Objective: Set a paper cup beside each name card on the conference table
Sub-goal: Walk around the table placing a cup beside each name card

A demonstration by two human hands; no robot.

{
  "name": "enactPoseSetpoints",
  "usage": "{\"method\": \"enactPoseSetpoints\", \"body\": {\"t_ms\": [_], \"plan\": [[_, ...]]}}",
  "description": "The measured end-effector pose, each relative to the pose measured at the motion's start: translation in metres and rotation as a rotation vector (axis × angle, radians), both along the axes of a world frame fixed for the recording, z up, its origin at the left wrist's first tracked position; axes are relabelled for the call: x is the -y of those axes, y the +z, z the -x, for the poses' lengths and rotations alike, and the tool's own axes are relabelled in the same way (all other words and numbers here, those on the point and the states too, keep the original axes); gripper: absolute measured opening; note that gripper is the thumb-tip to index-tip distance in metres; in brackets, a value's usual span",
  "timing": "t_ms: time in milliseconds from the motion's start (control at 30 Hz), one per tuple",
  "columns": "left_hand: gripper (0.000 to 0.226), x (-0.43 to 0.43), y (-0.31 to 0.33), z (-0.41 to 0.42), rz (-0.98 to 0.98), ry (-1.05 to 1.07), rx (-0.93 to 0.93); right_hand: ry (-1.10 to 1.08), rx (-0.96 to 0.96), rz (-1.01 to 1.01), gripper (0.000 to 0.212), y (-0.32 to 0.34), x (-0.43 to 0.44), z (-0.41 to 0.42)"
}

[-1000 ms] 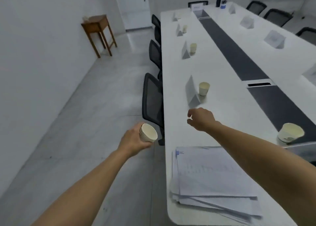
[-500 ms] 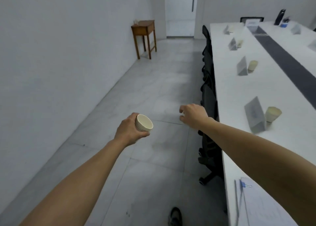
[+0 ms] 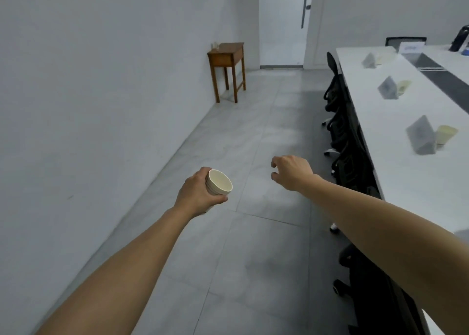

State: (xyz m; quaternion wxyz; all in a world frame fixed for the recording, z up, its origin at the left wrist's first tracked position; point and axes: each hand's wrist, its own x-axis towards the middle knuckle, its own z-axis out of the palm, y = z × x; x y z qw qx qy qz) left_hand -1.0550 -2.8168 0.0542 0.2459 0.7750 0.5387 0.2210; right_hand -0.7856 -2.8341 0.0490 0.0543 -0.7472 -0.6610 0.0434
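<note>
Although the camera looks mostly down the aisle between the wall and the conference table (image 3: 396,172), enough of the tabletop shows to judge that the near side of the job is largely finished. Three name cards are visible along this edge: the nearest name card (image 3: 420,139) has a paper cup (image 3: 446,134) standing just beside it on its far side, the middle name card (image 3: 387,88) has its own cup (image 3: 403,85) next to it, and the farthest name card (image 3: 369,60) has a pale cup (image 3: 382,58) close by, though that one is too blurred to say more. The left hand (image 3: 198,195) is held out over the floor, away from the table, its fingers wrapped around a nested stack of cups (image 3: 218,183) with the open mouths tilted toward the camera; the ridged rims suggest several cups are left, so more places probably await. The right hand (image 3: 291,171) hangs empty in the air near the row of black chairs (image 3: 347,142), fingers loosely curled and apart, gripping nothing. The opposite side of the table and its near end fall outside the view, so whether those cards have cups cannot be told. A small wooden side table (image 3: 227,58) stands by the wall near the door.
</note>
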Motion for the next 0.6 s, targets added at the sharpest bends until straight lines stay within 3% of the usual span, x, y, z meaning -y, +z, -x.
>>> {"method": "enactPoseSetpoints", "body": {"t_ms": [333,600], "plan": [[0.074,-0.27,-0.021,-0.041,-0.014,-0.085,0.021,-0.098,0.019,0.004,0.037,-0.016,-0.246,-0.044],[0.073,-0.51,0.003,-0.135,-0.006,-0.262,-0.012,-0.277,-0.023,0.003,0.037,0.006,-0.432,-0.124]]}}
